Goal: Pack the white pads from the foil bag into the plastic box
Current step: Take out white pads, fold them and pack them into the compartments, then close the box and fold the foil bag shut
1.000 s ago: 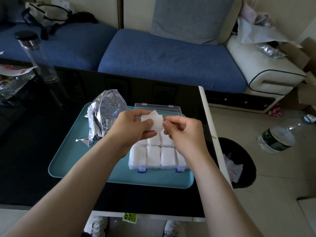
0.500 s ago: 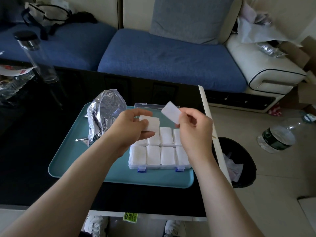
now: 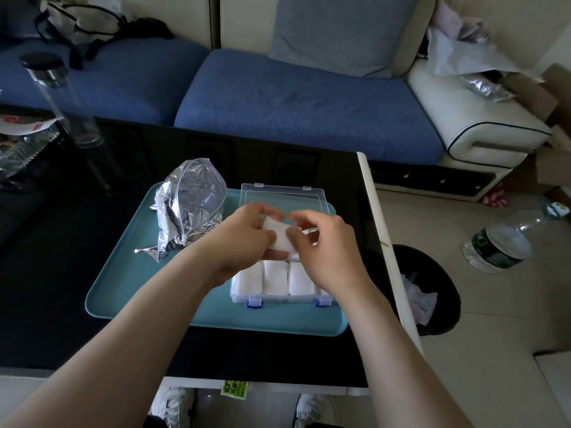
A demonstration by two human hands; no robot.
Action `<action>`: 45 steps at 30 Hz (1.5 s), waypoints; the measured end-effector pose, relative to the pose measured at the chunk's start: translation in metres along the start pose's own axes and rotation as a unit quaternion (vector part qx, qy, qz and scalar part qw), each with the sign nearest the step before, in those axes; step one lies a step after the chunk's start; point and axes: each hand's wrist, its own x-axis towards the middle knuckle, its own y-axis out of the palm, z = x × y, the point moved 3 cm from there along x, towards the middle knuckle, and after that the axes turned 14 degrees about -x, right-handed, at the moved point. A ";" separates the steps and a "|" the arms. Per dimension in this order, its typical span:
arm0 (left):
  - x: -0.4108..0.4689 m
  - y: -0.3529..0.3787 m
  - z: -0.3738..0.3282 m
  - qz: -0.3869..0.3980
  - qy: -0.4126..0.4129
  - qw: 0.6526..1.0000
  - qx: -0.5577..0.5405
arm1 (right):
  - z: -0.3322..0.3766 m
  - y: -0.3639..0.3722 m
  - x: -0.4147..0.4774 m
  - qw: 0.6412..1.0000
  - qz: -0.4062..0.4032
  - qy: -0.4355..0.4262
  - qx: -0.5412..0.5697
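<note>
Packing in progress: my left hand [image 3: 247,236] and right hand [image 3: 327,251] meet over the open plastic box [image 3: 287,299], sharing one white pad [image 3: 278,234] between them. The left hand has its fingers curled round the pad's left end, thumb on top. The right hand, fingers bent in, pinches the pad's other end with the thumb pressed to its face. A thin white sliver shows under my right fingers; I cannot tell whether it is a second pad or an edge of the same one.

Directly below both hands, on the side nearer my wrists, a row of packed pads [image 3: 273,278] fills the front of the box, lying side by side and touching. The back row is hidden by my hands. The clear lid [image 3: 284,197] lies flat beyond my fingertips.

Off to the left of my left hand, close by but apart from it, the crumpled foil bag [image 3: 191,205] stands with its mouth gaping. Bag and box both sit on a teal tray [image 3: 139,291], which rests on a black table [image 3: 55,288]. To the right of my right forearm, past the table's edge, a black bin [image 3: 445,264] stands on the floor.
</note>
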 end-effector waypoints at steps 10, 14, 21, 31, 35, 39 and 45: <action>0.003 0.010 0.002 -0.011 0.080 0.956 0.280 | -0.024 -0.007 -0.010 0.985 0.085 0.147 0.040; 0.006 0.009 0.010 -0.031 0.095 0.930 0.354 | -0.037 -0.007 -0.019 0.943 0.145 0.282 0.099; 0.008 0.006 0.011 -0.111 0.068 0.909 0.395 | -0.038 0.002 -0.019 0.959 0.141 0.238 -0.063; 0.022 -0.010 0.019 -0.129 -0.063 0.948 0.283 | -0.025 -0.006 -0.015 0.978 0.039 0.199 -0.042; 0.036 -0.014 0.024 -0.158 -0.064 0.972 0.163 | -0.033 -0.001 -0.004 0.976 -0.005 0.203 -0.077; 0.040 -0.024 0.024 -0.176 -0.090 0.979 0.052 | -0.041 0.005 0.003 0.962 0.024 0.272 0.022; 0.044 -0.035 0.029 -0.154 -0.116 0.981 -0.035 | -0.053 0.006 0.007 0.922 0.048 0.348 0.164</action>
